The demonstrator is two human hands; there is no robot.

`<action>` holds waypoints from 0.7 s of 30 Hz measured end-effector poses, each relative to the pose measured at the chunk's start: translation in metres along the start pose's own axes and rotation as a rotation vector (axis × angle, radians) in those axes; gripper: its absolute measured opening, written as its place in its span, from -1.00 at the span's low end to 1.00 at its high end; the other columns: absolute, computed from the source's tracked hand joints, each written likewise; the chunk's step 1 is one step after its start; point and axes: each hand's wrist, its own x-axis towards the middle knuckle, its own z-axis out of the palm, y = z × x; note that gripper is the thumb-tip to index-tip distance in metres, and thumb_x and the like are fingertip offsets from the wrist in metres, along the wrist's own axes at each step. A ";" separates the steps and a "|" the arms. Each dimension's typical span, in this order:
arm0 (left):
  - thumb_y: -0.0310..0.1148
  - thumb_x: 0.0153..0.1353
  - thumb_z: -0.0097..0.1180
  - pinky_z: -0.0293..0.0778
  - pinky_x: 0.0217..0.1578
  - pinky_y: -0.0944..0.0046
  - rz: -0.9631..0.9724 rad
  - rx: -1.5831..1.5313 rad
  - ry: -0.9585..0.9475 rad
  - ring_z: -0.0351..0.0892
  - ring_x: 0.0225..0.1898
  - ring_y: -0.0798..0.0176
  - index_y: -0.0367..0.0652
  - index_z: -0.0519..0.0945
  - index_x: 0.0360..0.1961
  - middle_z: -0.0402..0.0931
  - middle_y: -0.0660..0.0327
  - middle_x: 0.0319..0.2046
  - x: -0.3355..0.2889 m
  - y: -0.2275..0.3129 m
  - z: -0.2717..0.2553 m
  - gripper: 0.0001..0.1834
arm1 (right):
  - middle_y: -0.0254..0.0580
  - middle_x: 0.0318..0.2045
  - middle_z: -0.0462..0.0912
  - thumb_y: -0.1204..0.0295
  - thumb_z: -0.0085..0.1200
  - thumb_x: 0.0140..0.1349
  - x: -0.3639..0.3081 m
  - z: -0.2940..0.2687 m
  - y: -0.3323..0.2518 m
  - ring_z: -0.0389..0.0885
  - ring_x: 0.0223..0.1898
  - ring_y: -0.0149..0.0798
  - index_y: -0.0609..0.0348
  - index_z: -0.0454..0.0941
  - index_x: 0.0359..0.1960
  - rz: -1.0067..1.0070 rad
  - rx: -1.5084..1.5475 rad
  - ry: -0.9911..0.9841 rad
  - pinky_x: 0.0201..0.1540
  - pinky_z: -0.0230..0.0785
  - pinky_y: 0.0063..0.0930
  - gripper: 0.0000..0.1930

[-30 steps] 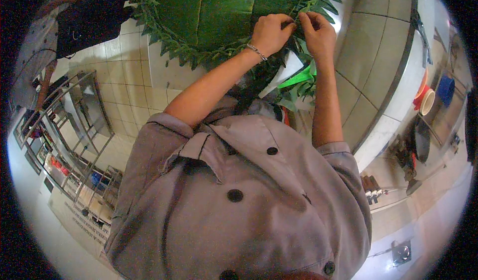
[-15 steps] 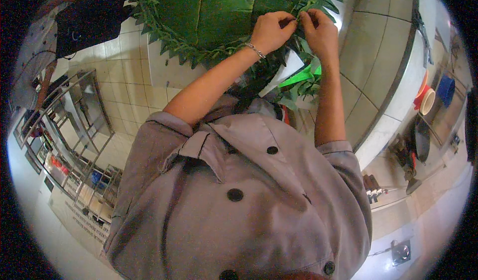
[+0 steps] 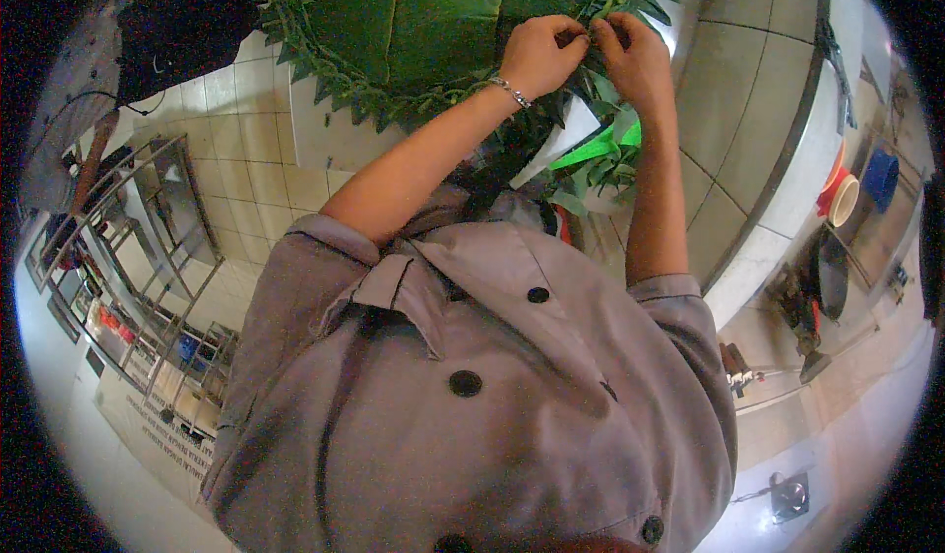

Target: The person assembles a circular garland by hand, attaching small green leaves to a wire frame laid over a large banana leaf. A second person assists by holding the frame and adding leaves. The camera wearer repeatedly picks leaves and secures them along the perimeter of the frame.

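A large round bed of flat banana leaves (image 3: 443,22) lies in front of me, edged with a border of pointed folded leaves and thin green strands (image 3: 369,100). My left hand (image 3: 541,59), a chain bracelet (image 3: 510,92) at its wrist, is over the right part of this border, thumb and fingertips pinched together. Close beside it, my right hand (image 3: 635,61) pinches at the same edge, its fingertips almost meeting the left ones. Whatever lies between the fingertips is too small to make out. Loose green leaves (image 3: 615,164) and a bright green piece (image 3: 596,148) are just below my hands.
A white sheet-like piece (image 3: 561,140) lies beside the loose leaves. To the right runs a tiled counter (image 3: 733,91), with a cream-and-red container (image 3: 842,199) beyond it. At the left are a metal rack (image 3: 148,238) and another person in a grey top (image 3: 74,140).
My right hand has shifted slightly to the right, and its fingers still pinch at the border. My left hand stays nearly in place. The other person at the left has moved a little.
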 end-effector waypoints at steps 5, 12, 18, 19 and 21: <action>-0.19 0.16 0.21 0.57 -0.08 0.11 -0.010 0.012 -0.006 0.69 -0.17 -0.01 -0.15 0.72 -0.20 0.69 0.05 -0.21 -0.002 0.003 -0.001 -0.71 | 0.10 -0.18 0.70 0.16 0.10 0.31 -0.006 0.001 -0.009 0.69 -0.14 0.11 0.22 0.64 -0.09 0.050 0.028 0.025 -0.06 0.52 -0.18 -0.63; -0.21 0.17 0.19 0.58 -0.10 0.11 0.006 0.040 0.011 0.69 -0.20 -0.02 -0.15 0.72 -0.20 0.69 0.04 -0.23 -0.003 -0.001 0.003 -0.72 | 0.07 -0.25 0.72 0.18 0.15 0.30 -0.011 0.012 -0.003 0.72 -0.23 -0.03 0.27 0.62 -0.08 -0.002 0.027 0.125 -0.15 0.52 -0.28 -0.63; -0.21 0.17 0.20 0.58 -0.15 0.11 0.007 0.044 0.000 0.70 -0.24 -0.02 -0.17 0.72 -0.21 0.70 0.03 -0.27 -0.001 -0.002 0.003 -0.71 | 0.10 -0.24 0.71 0.20 0.16 0.29 -0.010 0.009 -0.004 0.73 -0.22 -0.01 0.28 0.62 -0.08 -0.040 0.002 0.111 -0.16 0.52 -0.28 -0.64; -0.20 0.17 0.20 0.58 -0.15 0.12 -0.002 0.034 0.002 0.70 -0.25 -0.02 -0.17 0.72 -0.21 0.70 0.03 -0.28 -0.001 -0.003 0.003 -0.71 | 0.10 -0.24 0.71 0.21 0.16 0.29 -0.010 0.008 -0.004 0.72 -0.22 -0.01 0.28 0.62 -0.08 -0.040 0.001 0.111 -0.16 0.52 -0.28 -0.64; -0.20 0.18 0.20 0.58 -0.16 0.12 -0.022 0.042 -0.006 0.71 -0.25 -0.01 -0.18 0.72 -0.21 0.70 0.03 -0.27 -0.001 0.001 0.002 -0.71 | 0.10 -0.24 0.71 0.21 0.16 0.29 -0.010 0.009 -0.002 0.72 -0.22 -0.01 0.28 0.62 -0.08 -0.058 -0.012 0.122 -0.15 0.52 -0.28 -0.64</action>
